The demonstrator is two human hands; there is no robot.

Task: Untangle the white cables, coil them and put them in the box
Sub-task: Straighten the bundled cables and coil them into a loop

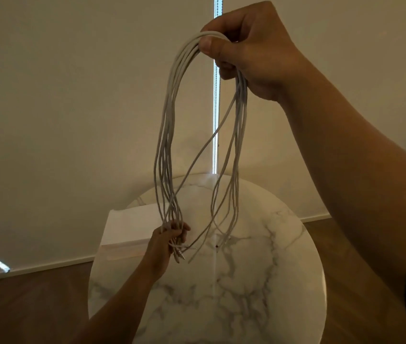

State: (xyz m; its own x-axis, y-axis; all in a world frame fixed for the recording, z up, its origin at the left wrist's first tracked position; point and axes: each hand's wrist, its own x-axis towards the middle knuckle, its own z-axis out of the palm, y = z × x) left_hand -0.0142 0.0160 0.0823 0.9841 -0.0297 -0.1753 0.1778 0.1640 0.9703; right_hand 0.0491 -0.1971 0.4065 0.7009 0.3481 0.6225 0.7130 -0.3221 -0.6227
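Several white cables (169, 125) hang as a long bundle of loops in the air above the table. My right hand (249, 50) is raised high and grips the top bend of the bundle between thumb and curled fingers. Far below, my left hand (169, 240) holds the lower left strands together, with a few plug ends sticking out beneath it. The right-side strands hang loose, their ends near the tabletop. A white box (127, 227) lies on the far left part of the table, behind my left hand.
A round white marble table (246, 281) stands below the cables. Wooden floor (28, 306) surrounds it. Cream blinds (72, 95) cover the wall behind, with a bright vertical gap and a bead chain (215, 135).
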